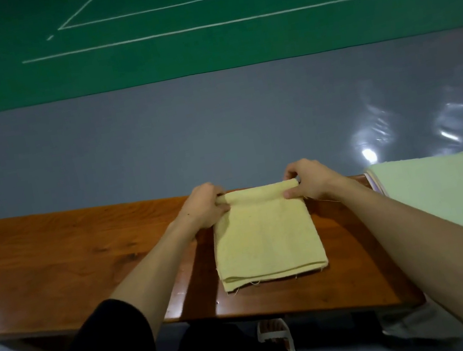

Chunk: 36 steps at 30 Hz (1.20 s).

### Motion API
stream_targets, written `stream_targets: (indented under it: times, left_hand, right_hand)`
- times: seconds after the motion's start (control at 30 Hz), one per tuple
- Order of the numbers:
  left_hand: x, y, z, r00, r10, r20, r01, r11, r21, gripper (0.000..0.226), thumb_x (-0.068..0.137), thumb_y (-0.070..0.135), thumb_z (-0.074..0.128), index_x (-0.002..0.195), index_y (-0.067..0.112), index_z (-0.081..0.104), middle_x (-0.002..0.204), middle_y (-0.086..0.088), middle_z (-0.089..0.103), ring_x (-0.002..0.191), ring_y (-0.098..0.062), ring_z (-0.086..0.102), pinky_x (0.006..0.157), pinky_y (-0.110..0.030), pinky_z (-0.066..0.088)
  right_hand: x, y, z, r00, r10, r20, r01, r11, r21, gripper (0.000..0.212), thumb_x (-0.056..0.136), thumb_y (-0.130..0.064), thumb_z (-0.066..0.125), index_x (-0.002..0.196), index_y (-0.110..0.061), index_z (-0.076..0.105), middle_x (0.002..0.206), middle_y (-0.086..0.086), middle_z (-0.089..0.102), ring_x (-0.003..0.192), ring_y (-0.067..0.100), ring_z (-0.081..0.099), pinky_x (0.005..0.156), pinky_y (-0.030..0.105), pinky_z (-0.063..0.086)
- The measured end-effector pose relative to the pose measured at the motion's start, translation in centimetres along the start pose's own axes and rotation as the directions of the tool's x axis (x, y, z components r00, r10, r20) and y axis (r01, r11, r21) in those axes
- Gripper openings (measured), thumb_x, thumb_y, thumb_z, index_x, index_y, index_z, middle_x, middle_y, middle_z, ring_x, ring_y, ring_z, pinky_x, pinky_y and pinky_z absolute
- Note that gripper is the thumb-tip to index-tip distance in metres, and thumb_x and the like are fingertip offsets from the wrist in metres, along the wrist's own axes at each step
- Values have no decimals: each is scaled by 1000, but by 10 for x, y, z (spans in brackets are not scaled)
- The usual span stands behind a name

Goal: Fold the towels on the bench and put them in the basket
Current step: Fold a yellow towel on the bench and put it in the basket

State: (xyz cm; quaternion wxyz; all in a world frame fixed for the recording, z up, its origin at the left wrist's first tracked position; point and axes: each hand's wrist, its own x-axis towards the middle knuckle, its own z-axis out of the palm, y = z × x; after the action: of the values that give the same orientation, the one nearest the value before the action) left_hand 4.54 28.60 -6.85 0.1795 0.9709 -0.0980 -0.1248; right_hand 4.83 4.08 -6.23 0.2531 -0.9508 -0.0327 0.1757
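I judge the yellow towel (268,240) soft and light; left hand (205,206) and right hand (308,181) pinch its far corners at frame centre.

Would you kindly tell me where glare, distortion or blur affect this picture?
Head view: bright glare patches on the grey floor at right; a smaller sheen on the bench at its near-left edge; the wide lens bows the bench's edges; the yellow towel, gripped at its far fold by the left hand and right hand, is evenly lit and sharp enough to show loose threads.
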Motion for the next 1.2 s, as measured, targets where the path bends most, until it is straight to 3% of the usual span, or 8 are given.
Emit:
stream_targets:
  times: [0.2, 0.4, 0.5, 0.63, 0.8, 0.9, 1.1, 1.2]
  left_hand:
    - [-15, 13, -13, 982, -122, -146, 64, 935, -350, 5, 92, 16, 58, 96, 14, 58, 86, -5, 66, 72, -21, 68, 67, -39, 58]
    - [-59, 22, -1, 972, -217, -88, 37, 512, -858, 6, 86, 10, 68, 88, 13, 63, 102, -9, 62, 93, -24, 65, 80, -42, 58]
    - [-82, 22, 14, 947, -281, -154, 17, 523, -852, 3, 88, 15, 66, 85, 16, 66, 99, -5, 64, 100, -25, 60, 84, -45, 56]
    - [-103, 19, 31, 940, -274, -205, 31, 664, -748, 13, 85, 10, 69, 94, 19, 65, 104, 7, 62, 97, -15, 58, 86, -41, 54]
    - [-111, 14, 46, 941, -241, -237, 76, 834, -547, 15, 86, 19, 68, 100, 25, 67, 118, 5, 56, 106, -14, 53, 92, -31, 51]
    - [-114, 19, 52, 927, -216, -307, 72, 905, -419, 16, 90, 28, 63, 105, 25, 67, 122, 6, 55, 118, -12, 46, 102, -31, 40]
    - [-104, 54, 59, 885, 185, -427, -175, 983, 62, 34, 96, 44, 47, 117, 26, 67, 129, 12, 55, 128, -14, 34, 107, -33, 29]
    - [-101, 60, 71, 890, 129, -438, -158, 987, -30, 32, 97, 37, 50, 110, 16, 71, 114, 7, 63, 111, -10, 44, 100, -29, 40]
  right_hand:
    - [-18, -8, -16, 993, -23, -112, 52, 965, 259, 16, 88, -12, 67, 92, -17, 52, 84, 6, 64, 51, 15, 64, 44, 26, 45]
    - [-67, -9, -12, 992, 31, -121, 71, 659, 749, 16, 85, -1, 68, 91, -8, 55, 104, 15, 61, 80, 36, 69, 48, 28, 53]
    - [-90, -4, 5, 988, 101, -115, 45, 528, 848, 13, 87, -12, 68, 83, -8, 57, 100, 11, 63, 88, 26, 64, 52, 30, 57]
    - [-110, 6, 30, 966, 80, -245, 115, 716, 688, 15, 78, -3, 74, 82, -13, 64, 93, 3, 66, 92, 16, 61, 74, 27, 53]
    - [-119, 7, 49, 963, 72, -259, 66, 870, 489, 21, 80, -14, 75, 95, -21, 62, 108, -5, 60, 94, 10, 59, 66, 17, 48]
    - [-123, 6, 55, 943, 18, -332, 92, 946, 312, 26, 80, -23, 76, 102, -24, 61, 112, -9, 53, 106, 11, 55, 84, 20, 50]
    - [-101, -22, 60, 882, -141, -450, 165, 986, 14, 40, 87, -45, 64, 123, -29, 61, 138, -9, 46, 129, 12, 38, 106, 34, 34]
    - [-92, -28, 83, 891, -149, -429, 126, 989, -82, 27, 93, -44, 56, 110, -27, 67, 126, -9, 56, 120, 10, 43, 97, 32, 35]
